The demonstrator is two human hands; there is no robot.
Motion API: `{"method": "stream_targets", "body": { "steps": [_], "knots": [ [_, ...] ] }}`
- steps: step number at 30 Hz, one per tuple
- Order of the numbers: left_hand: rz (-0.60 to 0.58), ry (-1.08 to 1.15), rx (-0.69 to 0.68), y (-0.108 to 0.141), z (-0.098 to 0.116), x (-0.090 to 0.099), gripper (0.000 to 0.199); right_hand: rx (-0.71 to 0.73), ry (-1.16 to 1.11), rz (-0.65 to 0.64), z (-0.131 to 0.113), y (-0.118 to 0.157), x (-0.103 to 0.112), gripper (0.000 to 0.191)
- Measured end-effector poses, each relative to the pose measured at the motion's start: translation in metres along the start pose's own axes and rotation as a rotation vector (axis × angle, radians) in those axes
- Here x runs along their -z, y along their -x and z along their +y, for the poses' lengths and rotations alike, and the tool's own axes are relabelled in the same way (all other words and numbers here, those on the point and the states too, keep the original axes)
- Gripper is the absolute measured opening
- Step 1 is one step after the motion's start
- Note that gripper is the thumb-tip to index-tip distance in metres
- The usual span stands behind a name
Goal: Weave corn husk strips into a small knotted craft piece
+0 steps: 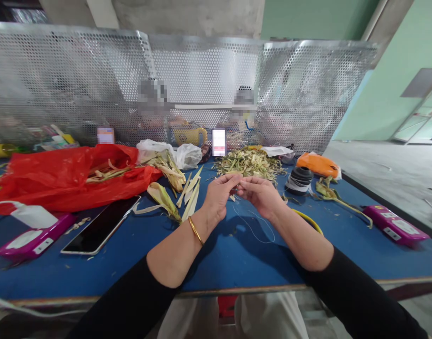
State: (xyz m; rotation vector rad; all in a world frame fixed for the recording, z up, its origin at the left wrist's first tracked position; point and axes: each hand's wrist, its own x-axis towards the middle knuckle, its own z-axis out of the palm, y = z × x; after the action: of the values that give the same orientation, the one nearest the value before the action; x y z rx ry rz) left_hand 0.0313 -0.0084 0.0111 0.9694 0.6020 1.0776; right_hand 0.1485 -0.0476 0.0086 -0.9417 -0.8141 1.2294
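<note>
1. Head view, taking the meeting fingertips as the clock's centre, with 12 pointing away from the person: the left hand [220,189] comes in from 7 o'clock, a gold bangle [195,230] on its wrist. Its grip is narrow, thumb and fingers drawn together in a pinch.
2. The right hand [259,193] comes in from 5 o'clock, also pinched narrow, its fingertips meeting the left's. Whatever sits between the tips is too small to tell.
3. A thin pale thread [255,239] lies from 6 to 5 o'clock, just below the hands, looping loosely over the blue counter [233,270]. Its upper part runs toward the fingertips; which hand pinches it, if either, I cannot tell.
4. Just beyond the fingertips, at 12 to 1 o'clock, is a heap of shredded husk [251,162].
5. At 3 o'clock, near the right hand, stands a black spool [300,179] with pale thread around it; a yellow ring [309,221] at 4 o'clock is partly hidden by the right forearm.
6. At 9 o'clock, beside the left hand, lie loose husk strips [192,195], with a red plastic bag [64,181] farther out.
7. At 8 o'clock lies a dark-screened phone [102,226].
</note>
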Motion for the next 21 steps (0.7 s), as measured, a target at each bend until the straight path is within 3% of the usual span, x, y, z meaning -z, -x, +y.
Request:
{"method": "stream_targets", "body": {
  "steps": [5, 9, 11, 14, 18, 21],
  "knots": [
    [0.014, -0.001, -0.037, 0.0, 0.0, 0.0, 0.021, -0.073, -0.069, -0.021, 0.003, 0.002, -0.002, 0.012],
    [0.018, -0.07, -0.044, 0.001, 0.002, 0.0, 0.022, -0.121, -0.101, 0.032, 0.002, 0.001, -0.001, 0.01],
    [0.078, -0.143, -0.073, -0.002, 0.006, 0.002, 0.026, -0.05, -0.067, 0.085, -0.001, 0.0, 0.001, 0.015],
    [0.263, -0.236, -0.175, -0.012, 0.015, 0.012, 0.031, 0.09, 0.01, 0.161, -0.006, -0.002, 0.003, 0.025],
    [0.505, -0.359, -0.173, -0.027, 0.016, 0.03, 0.018, 0.184, 0.096, 0.212, -0.008, -0.004, 0.005, 0.031],
    [0.466, -0.485, -0.043, -0.031, 0.009, 0.037, 0.016, 0.204, 0.161, 0.229, -0.004, -0.007, 0.007, 0.031]
  ]
}}
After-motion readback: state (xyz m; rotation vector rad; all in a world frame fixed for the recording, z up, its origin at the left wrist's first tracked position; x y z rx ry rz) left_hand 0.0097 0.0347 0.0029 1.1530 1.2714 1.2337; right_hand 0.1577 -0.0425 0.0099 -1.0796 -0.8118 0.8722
